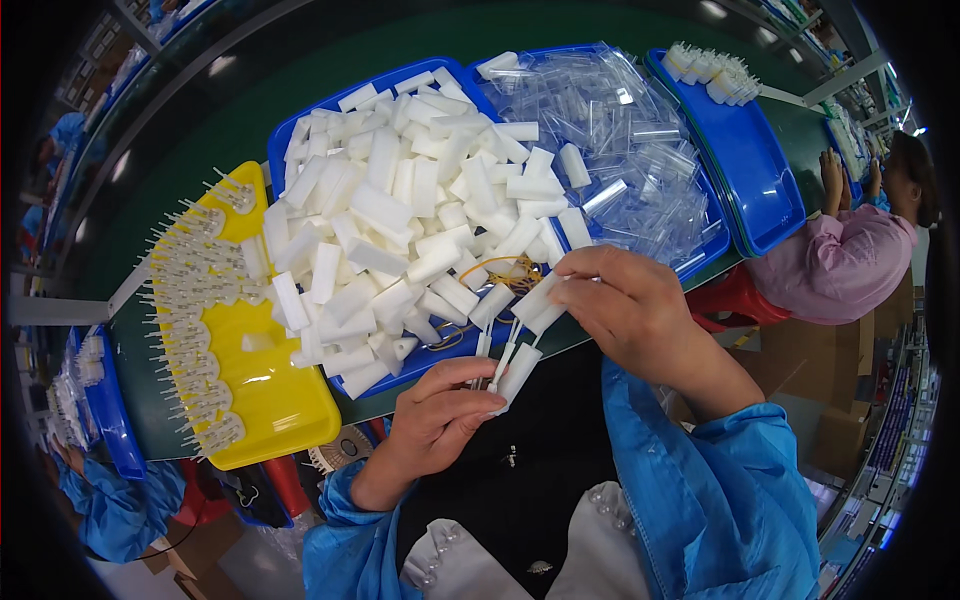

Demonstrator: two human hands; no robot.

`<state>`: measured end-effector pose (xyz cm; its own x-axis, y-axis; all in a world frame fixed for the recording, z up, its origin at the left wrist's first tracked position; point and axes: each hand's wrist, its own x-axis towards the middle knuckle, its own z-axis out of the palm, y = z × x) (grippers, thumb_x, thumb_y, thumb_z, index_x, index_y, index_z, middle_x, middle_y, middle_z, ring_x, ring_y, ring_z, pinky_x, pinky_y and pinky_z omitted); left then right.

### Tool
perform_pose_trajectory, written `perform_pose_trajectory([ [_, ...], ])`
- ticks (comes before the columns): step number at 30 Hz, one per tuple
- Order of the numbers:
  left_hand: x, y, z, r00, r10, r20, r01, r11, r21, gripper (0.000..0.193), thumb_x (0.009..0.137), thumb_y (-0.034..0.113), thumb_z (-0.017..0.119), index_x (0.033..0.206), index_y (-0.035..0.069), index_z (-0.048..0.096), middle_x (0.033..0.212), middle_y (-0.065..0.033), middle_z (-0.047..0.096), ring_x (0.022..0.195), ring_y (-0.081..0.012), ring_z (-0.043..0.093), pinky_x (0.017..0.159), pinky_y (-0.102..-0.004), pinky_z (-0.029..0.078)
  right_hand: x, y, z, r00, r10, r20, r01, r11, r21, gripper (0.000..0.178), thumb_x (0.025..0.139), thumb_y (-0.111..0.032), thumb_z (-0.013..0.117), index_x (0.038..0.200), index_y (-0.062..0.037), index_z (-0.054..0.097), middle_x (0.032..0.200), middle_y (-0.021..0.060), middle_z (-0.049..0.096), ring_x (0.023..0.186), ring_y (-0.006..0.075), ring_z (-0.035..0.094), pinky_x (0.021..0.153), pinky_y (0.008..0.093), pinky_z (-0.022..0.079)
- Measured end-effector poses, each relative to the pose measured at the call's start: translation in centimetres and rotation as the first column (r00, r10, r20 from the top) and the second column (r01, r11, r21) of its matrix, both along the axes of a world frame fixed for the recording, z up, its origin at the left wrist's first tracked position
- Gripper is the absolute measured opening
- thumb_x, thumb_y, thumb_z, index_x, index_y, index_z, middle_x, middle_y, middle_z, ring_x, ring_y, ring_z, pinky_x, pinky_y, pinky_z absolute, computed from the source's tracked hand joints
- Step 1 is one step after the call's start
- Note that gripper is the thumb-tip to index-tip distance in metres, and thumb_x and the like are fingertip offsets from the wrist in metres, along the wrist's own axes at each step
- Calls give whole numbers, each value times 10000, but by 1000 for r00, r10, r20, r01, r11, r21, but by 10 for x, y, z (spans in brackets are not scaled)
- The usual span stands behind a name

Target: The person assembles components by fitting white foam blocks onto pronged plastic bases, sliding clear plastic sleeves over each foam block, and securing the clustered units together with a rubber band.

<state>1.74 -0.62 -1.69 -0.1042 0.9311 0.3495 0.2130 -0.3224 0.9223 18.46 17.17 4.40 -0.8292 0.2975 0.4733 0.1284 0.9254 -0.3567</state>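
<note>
Between finger and thumb, my left hand (432, 420) grips a small white pronged part (507, 352) whose thin stems point up and away. White foam sleeves sit around some of its stems. My right hand (640, 312) pinches another white foam sleeve (540, 303) at the tip of one stem; whether the stem has entered it, I cannot tell. Just beyond both hands, a blue tray (276, 150) is heaped with similar white foam sleeves (385, 215). A few yellow rubber bands (510, 272) lie at its near edge.
A yellow tray (290, 410) at left carries rows of white pronged parts (190, 300). Right of the foam, a blue tray holds clear plastic tubes (610, 140). Farther right, stacked blue trays (750, 165) bear foam-covered pieces (712, 72). A person in pink (835, 262) sits at right; a blue-sleeved person (120, 505) is at left.
</note>
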Motion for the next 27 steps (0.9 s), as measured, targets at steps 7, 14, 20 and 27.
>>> perform_pose_trajectory([
  [7, 6, 4, 2, 999, -31, 20, 31, 1000, 4, 174, 802, 24, 655, 972, 61, 659, 1098, -146, 589, 976, -261, 603, 778, -307, 500, 8, 3, 4, 994, 112, 5, -111, 992, -63, 194, 669, 8, 699, 855, -17, 649, 964, 141, 633, 783, 251, 654, 639, 319, 535],
  [14, 8, 5, 4, 999, -30, 25, 30, 999, -17, 81, 827, 71, 632, 907, 60, 624, 1027, -156, 625, 913, -253, 610, 747, -312, 483, 11, 3, 0, 988, 150, -28, -153, 978, -143, 199, 659, -11, 718, 845, -14, 649, 996, 142, 638, 774, 250, 660, 644, 315, 544],
  [20, 7, 4, 3, 999, -37, 33, 38, 999, -37, 85, 814, 70, 647, 897, 54, 637, 1033, -147, 625, 927, -264, 613, 765, -325, 485, 12, -1, 3, 990, 136, 31, -132, 986, -101, 171, 669, -37, 689, 830, -10, 640, 957, 125, 632, 763, 239, 657, 635, 316, 541],
  [27, 4, 4, 4, 995, -97, 7, 98, 993, -66, 151, 806, 36, 653, 954, 63, 671, 1079, -140, 594, 972, -251, 598, 768, -300, 497, 12, -15, 13, 982, 154, 111, -160, 986, 50, 148, 671, -76, 656, 798, -10, 617, 972, 128, 611, 739, 211, 643, 624, 313, 531],
])
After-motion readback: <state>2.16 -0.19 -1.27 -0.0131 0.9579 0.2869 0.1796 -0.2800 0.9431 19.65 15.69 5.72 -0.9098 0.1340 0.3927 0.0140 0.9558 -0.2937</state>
